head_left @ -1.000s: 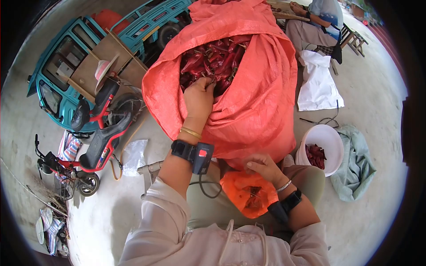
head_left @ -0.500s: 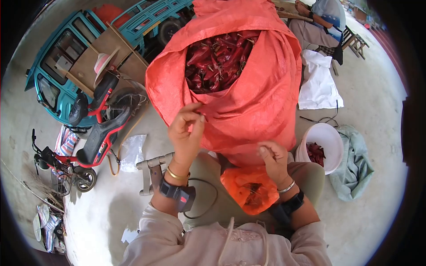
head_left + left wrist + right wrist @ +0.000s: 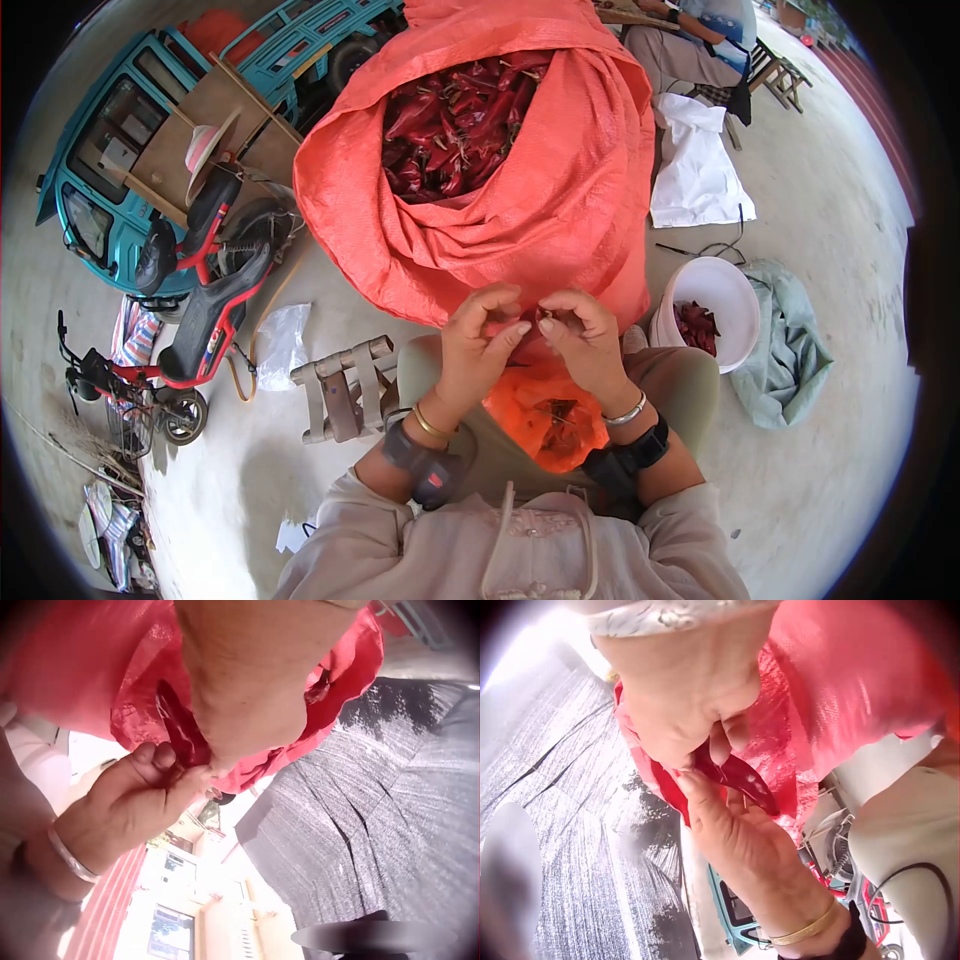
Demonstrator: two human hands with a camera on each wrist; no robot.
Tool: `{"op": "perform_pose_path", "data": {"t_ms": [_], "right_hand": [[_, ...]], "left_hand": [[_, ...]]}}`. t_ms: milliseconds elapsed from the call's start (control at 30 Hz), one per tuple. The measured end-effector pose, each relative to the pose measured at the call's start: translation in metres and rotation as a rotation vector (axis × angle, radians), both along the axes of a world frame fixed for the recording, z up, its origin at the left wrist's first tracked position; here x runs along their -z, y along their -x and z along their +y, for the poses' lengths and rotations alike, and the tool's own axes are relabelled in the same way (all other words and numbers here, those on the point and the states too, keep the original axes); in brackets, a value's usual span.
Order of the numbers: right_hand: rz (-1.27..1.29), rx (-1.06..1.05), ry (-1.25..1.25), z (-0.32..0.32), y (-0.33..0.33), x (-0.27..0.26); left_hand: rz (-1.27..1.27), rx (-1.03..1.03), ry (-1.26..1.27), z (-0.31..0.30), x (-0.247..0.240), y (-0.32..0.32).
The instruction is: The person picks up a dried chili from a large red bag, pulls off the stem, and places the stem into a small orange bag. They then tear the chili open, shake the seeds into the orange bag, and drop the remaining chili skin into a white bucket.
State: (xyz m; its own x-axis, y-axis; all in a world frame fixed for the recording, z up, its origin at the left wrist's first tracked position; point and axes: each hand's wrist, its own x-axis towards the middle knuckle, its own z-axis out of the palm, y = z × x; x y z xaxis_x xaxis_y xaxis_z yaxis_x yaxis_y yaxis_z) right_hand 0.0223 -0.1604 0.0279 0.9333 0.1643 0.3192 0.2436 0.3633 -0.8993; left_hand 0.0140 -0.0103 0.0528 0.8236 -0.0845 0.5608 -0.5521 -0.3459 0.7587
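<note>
A glossy red chili pepper (image 3: 744, 778) is between my two hands, just in front of the big red sack. My left hand (image 3: 474, 340), with the gold bracelet, grips the pepper's body with curled fingers. The thumb and fingertips of my right hand (image 3: 588, 346), with the silver bangle, pinch one end of it. In the left wrist view the pepper's (image 3: 174, 724) pointed tip sticks out past the fingers. Several more red chili peppers (image 3: 455, 125) fill the sack's mouth. An orange bag (image 3: 545, 415) with stem-like bits inside lies on my lap below the hands.
The red woven sack (image 3: 520, 250) stands against my knees. To the right are a white bucket (image 3: 740, 310) with some peppers, a grey-green cloth sack (image 3: 795, 370) and a white bag (image 3: 700, 165). A folding stool (image 3: 345, 390) and a red scooter (image 3: 215, 310) stand left. Another person sits behind.
My left hand reached among the peppers in the sack, drew back toward my lap, and now meets the right hand at a pepper. The right hand has moved up and inward from above the orange bag.
</note>
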Motion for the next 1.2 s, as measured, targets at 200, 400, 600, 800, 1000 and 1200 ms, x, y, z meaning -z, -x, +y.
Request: {"op": "perform_pose_path", "data": {"t_ms": [200, 400, 600, 800, 1000, 1200], "right_hand": [[0.072, 0.041, 0.006, 0.0, 0.002, 0.03], [-0.666, 0.409, 0.671, -0.016, -0.006, 0.027], [-0.127, 0.202, 0.281, -0.007, -0.001, 0.032], [0.476, -0.302, -0.36, -0.01, -0.003, 0.04], [-0.259, 0.138, 0.387, -0.011, -0.011, 0.039], [0.435, -0.242, -0.125, -0.014, -0.005, 0.037]], "left_hand": [[0.042, -0.077, -0.346, -0.014, 0.024, 0.007], [0.126, -0.064, -0.351, -0.012, 0.023, 0.005], [0.183, -0.016, -0.341, -0.013, 0.022, 0.003], [0.248, 0.132, -0.183, -0.004, 0.028, -0.005], [0.107, 0.032, -0.397, -0.002, 0.028, -0.007], [0.156, 0.072, -0.347, -0.002, 0.037, -0.009]]}}
